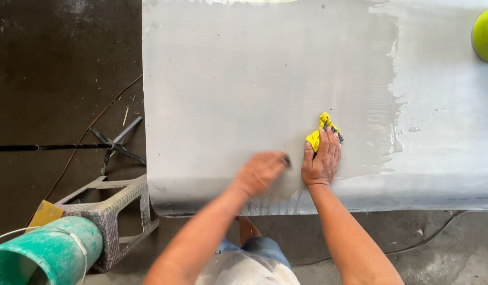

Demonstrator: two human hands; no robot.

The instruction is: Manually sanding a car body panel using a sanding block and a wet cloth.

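head view, looking down. the right hand (pixel 321 161) lies palm-down on a pale grey slab (pixel 244 79), its grip closed over a crumpled yellow cloth (pixel 321 129) that sticks out past the fingertips toward 12 o'clock. the left hand (pixel 261 172) sits just beside it at 9 o'clock, blurred; something small and dark shows at its fingertips, but whether its grip is closed on it cannot be told. the right hand is the nearer to the cloth, being on it. the slab's long axis runs 9 to 3 o'clock, and its near edge (pixel 360 203) lies close below both wrists at 6 o'clock. a wet, shinier band (pixel 439 105) begins at 3 o'clock of the cloth; the duller surface spreads wide toward 9 and 12 o'clock. a yellow-green round object (pixel 486 34) sits at the far 2 o'clock corner. on the floor (pixel 59 68) at 8 o'clock stand a plastic stool (pixel 114 211) and a green bucket (pixel 46 253).
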